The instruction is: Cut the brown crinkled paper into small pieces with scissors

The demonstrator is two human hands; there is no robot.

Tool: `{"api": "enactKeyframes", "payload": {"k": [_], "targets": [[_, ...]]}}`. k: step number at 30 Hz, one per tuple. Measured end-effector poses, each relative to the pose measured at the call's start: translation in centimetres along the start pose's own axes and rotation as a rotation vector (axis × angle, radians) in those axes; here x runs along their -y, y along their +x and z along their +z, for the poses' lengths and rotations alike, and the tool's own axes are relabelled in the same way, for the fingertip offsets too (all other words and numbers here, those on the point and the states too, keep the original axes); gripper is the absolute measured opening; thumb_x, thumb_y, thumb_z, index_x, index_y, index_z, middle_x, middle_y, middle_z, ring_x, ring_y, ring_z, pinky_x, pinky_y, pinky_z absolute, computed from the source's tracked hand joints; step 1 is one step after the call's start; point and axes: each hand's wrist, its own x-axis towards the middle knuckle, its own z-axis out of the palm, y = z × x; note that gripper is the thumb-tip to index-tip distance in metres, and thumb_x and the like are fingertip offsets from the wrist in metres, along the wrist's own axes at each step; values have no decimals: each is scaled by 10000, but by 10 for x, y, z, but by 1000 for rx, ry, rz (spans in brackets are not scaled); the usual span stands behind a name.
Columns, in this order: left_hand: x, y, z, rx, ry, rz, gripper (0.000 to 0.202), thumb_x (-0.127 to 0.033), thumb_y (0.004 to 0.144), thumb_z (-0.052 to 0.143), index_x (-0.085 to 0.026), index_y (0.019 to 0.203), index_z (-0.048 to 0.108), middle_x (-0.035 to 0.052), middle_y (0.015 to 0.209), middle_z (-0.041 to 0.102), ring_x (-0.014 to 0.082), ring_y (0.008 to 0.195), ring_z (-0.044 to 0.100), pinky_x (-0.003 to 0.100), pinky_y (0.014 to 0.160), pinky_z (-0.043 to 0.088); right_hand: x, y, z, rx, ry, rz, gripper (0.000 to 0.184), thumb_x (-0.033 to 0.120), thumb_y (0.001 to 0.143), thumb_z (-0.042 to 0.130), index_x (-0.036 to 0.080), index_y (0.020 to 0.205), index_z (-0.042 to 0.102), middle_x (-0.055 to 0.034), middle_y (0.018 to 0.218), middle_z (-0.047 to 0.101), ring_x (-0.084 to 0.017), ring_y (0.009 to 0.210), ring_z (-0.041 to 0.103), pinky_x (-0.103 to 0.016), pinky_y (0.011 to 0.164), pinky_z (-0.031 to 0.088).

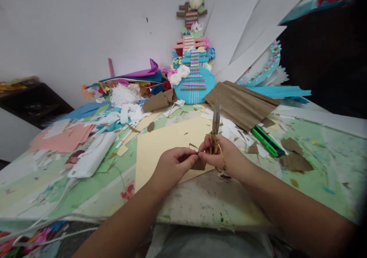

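Observation:
My left hand (176, 164) is closed, thumb and forefinger pinching a small piece of brown paper (198, 165) near the front of the table. Meeting it at the fingertips, my right hand (226, 154) also touches the brown paper. A pair of gold-handled scissors (216, 122) rests in my right hand, blades pointing up and away, with a handle loop around the hand. Beneath both hands lies a cream sheet of card (160, 145). How the brown paper is folded or cut between the fingers is too small to tell.
A blue paper guitar (189, 84) leans on the wall, decorated with paper flowers. Brown crepe paper (241, 103) lies right of it, near a green box cutter (266, 141). To the left are a white power strip (93, 154), pink paper (61, 137) and white paper shreds (124, 95).

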Motion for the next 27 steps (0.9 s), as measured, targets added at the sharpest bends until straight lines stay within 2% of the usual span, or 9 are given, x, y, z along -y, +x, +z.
{"api": "enactKeyframes", "payload": {"k": [6,10,14,18,22,27], "targets": [[-1,0,-3,51,58,-17,115,-241,657,558,-176,696,644,19,689,651,147,656,580,239,602,438,-1,-1,1,-1,-16,38,193,249,644,575,199,711,401,28,660,516,-89,555,446,-219,495,348],[3,2,-3,40,-50,-60,99,-239,651,568,-155,639,618,9,623,612,126,604,549,226,569,421,8,-2,0,-51,-101,44,234,317,641,579,200,692,382,35,638,498,-90,552,435,-222,504,341],[13,7,-3,-137,-290,-121,126,-262,620,611,-139,646,606,0,585,586,105,548,530,213,528,418,19,-4,-8,-151,-454,46,301,474,713,442,197,617,372,40,543,408,-95,509,368,-225,473,275],[17,16,-6,-352,-558,-105,136,-242,583,645,-133,653,606,-6,586,593,90,534,534,202,519,428,21,-5,-11,-46,-824,39,410,604,652,437,195,637,414,16,565,457,-107,510,370,-231,467,230],[16,22,-13,-545,-663,-20,127,-226,580,649,-137,659,603,-15,587,597,82,538,540,200,527,435,20,-7,-6,70,-941,104,475,655,655,381,188,669,468,-20,616,519,-121,535,407,-239,466,216],[15,22,-15,-579,-726,44,118,-227,582,654,-151,659,605,-26,592,608,85,571,556,216,567,450,21,-8,-3,108,-980,156,533,694,655,318,191,680,493,-37,640,545,-135,550,432,-242,464,213]]}}
